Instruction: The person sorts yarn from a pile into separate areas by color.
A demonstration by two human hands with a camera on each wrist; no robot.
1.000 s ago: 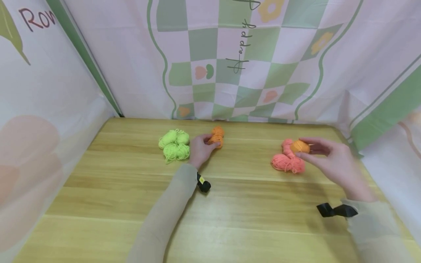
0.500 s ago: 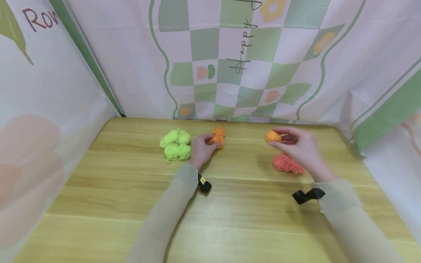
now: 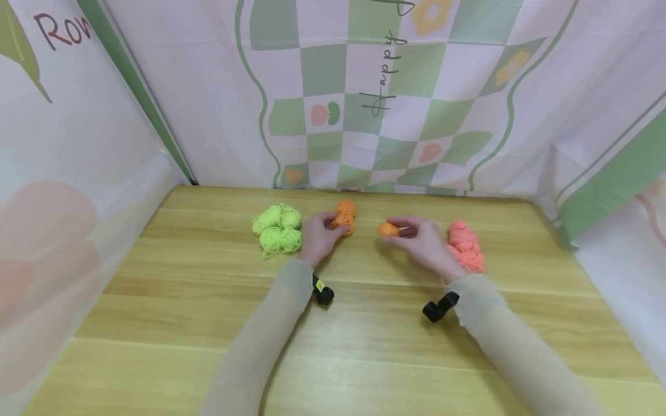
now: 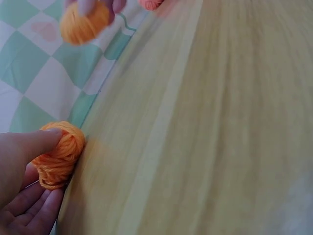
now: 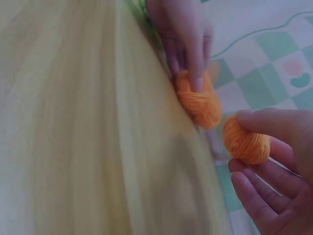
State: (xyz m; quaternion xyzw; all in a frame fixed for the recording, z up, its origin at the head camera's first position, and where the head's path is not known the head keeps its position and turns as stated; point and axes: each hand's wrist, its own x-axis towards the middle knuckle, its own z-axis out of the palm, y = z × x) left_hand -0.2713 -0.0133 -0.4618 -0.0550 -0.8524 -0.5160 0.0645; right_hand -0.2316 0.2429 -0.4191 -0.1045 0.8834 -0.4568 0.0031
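Note:
Near the back of the table, my left hand (image 3: pixel 318 237) pinches orange yarn (image 4: pixel 61 159) between thumb and fingers. The yarn rests on the wood; another orange bulge (image 3: pixel 346 206) shows just behind, and I cannot tell whether it is a separate ball. My right hand (image 3: pixel 422 240) holds a small ball of orange yarn (image 5: pixel 246 143) by its fingertips. That ball hangs above the table, a short gap to the right of the left hand's yarn. In the right wrist view, the two orange pieces appear close together.
Several lime-green yarn balls (image 3: pixel 280 240) sit in a cluster just left of my left hand. Coral-pink yarn (image 3: pixel 465 240) lies right of my right hand, partly hidden by it. A patterned cloth wall (image 3: pixel 364 138) rises behind the wooden table (image 3: pixel 364 346).
My right hand has carried its orange ball leftward from above the coral-pink yarn to near the left hand, and lower. The left hand keeps its place on its orange yarn.

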